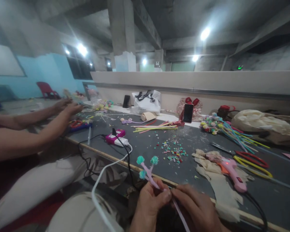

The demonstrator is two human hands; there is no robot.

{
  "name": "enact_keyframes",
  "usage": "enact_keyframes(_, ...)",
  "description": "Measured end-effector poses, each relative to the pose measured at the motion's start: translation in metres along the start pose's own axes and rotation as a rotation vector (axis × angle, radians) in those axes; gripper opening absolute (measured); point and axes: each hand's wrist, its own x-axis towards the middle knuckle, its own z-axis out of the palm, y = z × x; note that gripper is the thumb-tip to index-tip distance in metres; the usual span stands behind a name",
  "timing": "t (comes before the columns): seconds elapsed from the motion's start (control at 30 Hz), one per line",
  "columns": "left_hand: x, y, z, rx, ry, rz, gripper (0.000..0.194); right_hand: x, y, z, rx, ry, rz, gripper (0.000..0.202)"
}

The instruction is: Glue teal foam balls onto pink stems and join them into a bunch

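Between the thumb and fingers of my left hand (152, 201) is a pink craft stem (149, 174), its branched top tipped with three teal crumbly balls (154, 160). The stem's long tail runs down between my hands past the lower edge of view. My right hand (198, 206) is closed, its fingertips pinched at the stem right beside my left thumb. Both hands are just off the table's front edge. Small teal, pink and red crumbs (175, 150) lie scattered on the table beyond them.
A pink glue gun (234, 175) rests on crumpled beige paper (222, 190), beside red-and-yellow-handled scissors (251, 159). A white cable (99, 180) runs from a power strip (116, 138) across the table edge. Coloured stems (157, 127) and two phones (188, 112) are farther back. Another person's arms (45, 125) reach in from the left.
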Motion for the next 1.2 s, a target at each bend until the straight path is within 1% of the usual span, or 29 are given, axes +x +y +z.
enact_keyframes(0.07,-0.002,0.001,0.001,-0.020,-0.009,0.015,0.028,0.006,-0.005,0.001,0.124,-0.021,0.041,0.020)
enact_keyframes(0.13,-0.003,0.003,0.001,-0.020,-0.007,0.034,0.028,0.008,-0.010,0.003,0.257,-0.058,0.177,0.013)
enact_keyframes(0.17,-0.004,0.004,0.001,-0.014,-0.005,0.046,0.028,0.008,-0.012,0.005,0.334,-0.071,0.291,0.011)
enact_keyframes(0.23,-0.005,0.005,0.002,-0.005,-0.010,0.082,0.026,0.006,-0.016,0.010,0.555,-0.074,0.607,0.014)
enact_keyframes(0.3,-0.005,0.006,0.002,-0.009,-0.028,0.114,0.025,0.003,-0.019,0.018,0.899,-0.058,0.955,0.022)
enact_keyframes(0.33,-0.006,0.006,0.003,-0.015,-0.041,0.116,0.024,0.002,-0.019,0.023,1.091,-0.044,1.086,0.025)
enact_keyframes(0.37,-0.006,0.006,0.003,-0.025,-0.052,0.110,0.024,0.002,-0.020,0.027,1.265,-0.041,1.176,0.028)
enact_keyframes(0.4,-0.007,0.006,0.004,-0.034,-0.061,0.099,0.025,0.002,-0.021,0.030,1.409,-0.038,1.230,0.029)
enact_keyframes(0.47,-0.008,0.006,0.005,-0.046,-0.080,0.080,0.025,0.004,-0.023,0.035,1.602,-0.043,1.273,0.031)
enact_keyframes(0.53,-0.009,0.007,0.004,-0.053,-0.098,0.078,0.025,0.005,-0.026,0.038,1.715,-0.072,1.295,0.031)
enact_keyframes(0.6,-0.009,0.008,0.003,-0.044,-0.110,0.084,0.025,0.006,-0.029,0.039,1.776,-0.114,1.321,0.030)
enact_keyframes(0.7,-0.009,0.010,0.002,0.016,-0.083,0.092,0.025,0.003,-0.031,0.043,1.722,-0.106,1.290,0.032)
enact_keyframes(0.77,-0.010,0.011,0.001,0.071,-0.053,0.076,0.024,0.000,-0.030,0.046,1.652,-0.054,1.268,0.035)
enact_keyframes(0.83,-0.011,0.011,0.001,0.121,-0.015,0.068,0.025,-0.003,-0.028,0.047,1.560,-0.034,1.309,0.037)
enact_keyframes(0.9,-0.010,0.011,0.000,0.164,0.023,0.085,0.025,-0.005,-0.026,0.044,1.416,-0.066,1.357,0.040)
enact_keyframes(0.93,-0.009,0.011,-0.001,0.184,0.044,0.101,0.025,-0.006,-0.024,0.040,1.320,-0.098,1.357,0.042)
enact_keyframes(0.97,-0.008,0.011,-0.003,0.203,0.067,0.114,0.025,-0.007,-0.022,0.035,1.195,-0.125,1.321,0.043)
enact_keyframes(1.0,-0.007,0.011,-0.004,0.220,0.089,0.124,0.024,-0.008,-0.020,0.028,1.032,-0.135,1.244,0.043)
enact_keyframes(1.03,-0.006,0.011,-0.005,0.229,0.110,0.129,0.024,-0.008,-0.018,0.021,0.847,-0.128,1.119,0.041)
enact_keyframes(1.07,-0.005,0.011,-0.006,0.232,0.126,0.129,0.025,-0.009,-0.016,0.015,0.637,-0.103,0.947,0.036)
enact_keyframes(1.13,-0.004,0.010,-0.007,0.209,0.135,0.114,0.026,-0.008,-0.013,0.005,0.278,-0.037,0.533,0.018)
enact_keyframes(1.17,-0.003,0.009,-0.007,0.187,0.124,0.108,0.027,-0.006,-0.012,0.003,0.126,0.004,0.364,0.017)
enact_keyframes(1.2,-0.003,0.008,-0.007,0.169,0.103,0.102,0.028,-0.004,-0.012,0.003,0.001,0.040,0.234,0.021)
